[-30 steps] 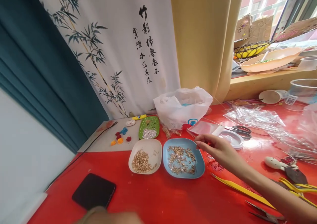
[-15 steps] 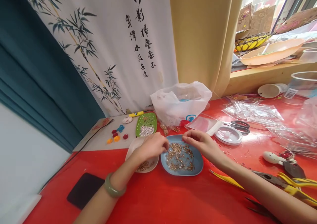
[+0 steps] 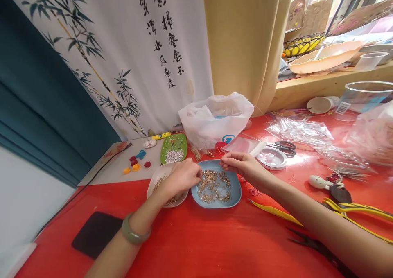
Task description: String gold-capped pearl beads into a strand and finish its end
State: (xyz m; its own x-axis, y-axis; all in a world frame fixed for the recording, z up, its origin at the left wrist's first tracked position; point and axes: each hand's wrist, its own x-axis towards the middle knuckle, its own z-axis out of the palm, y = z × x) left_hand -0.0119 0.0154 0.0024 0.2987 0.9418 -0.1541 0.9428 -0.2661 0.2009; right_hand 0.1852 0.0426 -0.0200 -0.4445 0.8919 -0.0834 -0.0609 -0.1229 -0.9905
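Left hand (image 3: 181, 175) has joined right hand (image 3: 242, 168) at dish (image 3: 235, 194); each grip pinched nearly shut, contents indiscernible. Findings (image 3: 213, 186): tiny, light, tangle-prone; pinch singly by fingertips.

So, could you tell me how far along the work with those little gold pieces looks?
Set out: a white dish of gold beads, a green tray of white pearls, a blue oval dish heaped with gold findings. In hand: the left hand and right hand pinch over the blue dish; anything held is too small to see. Left: apparently most of that heap; the yellow-handled pliers lie untouched.
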